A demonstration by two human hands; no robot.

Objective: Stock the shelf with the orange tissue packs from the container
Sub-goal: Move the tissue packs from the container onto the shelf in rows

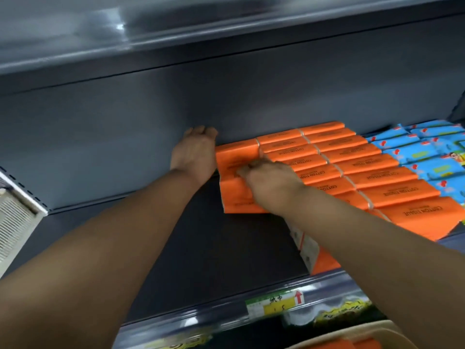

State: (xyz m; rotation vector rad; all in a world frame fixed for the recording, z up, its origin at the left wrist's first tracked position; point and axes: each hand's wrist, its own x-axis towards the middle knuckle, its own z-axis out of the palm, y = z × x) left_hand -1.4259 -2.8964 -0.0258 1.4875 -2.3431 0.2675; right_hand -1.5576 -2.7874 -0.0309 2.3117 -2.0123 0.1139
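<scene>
Orange tissue packs [352, 170] lie in rows on the right part of the dark shelf [201, 250]. The leftmost orange pack [234, 195] sits at the edge of that block. My left hand [193, 152] lies flat against its left side, with fingers reaching toward the back wall. My right hand [266, 180] rests on top of the same pack, fingers bent down onto its wrapper. More orange packs [324, 263] stand under my right forearm at the shelf front. A beige container [357, 332] with orange packs in it shows at the bottom right.
Blue packs [427, 152] fill the shelf to the right of the orange ones. A price tag [274, 303] is clipped on the front rail. Another shelf [176, 34] hangs close above. A white vented panel [15, 217] sits at the left.
</scene>
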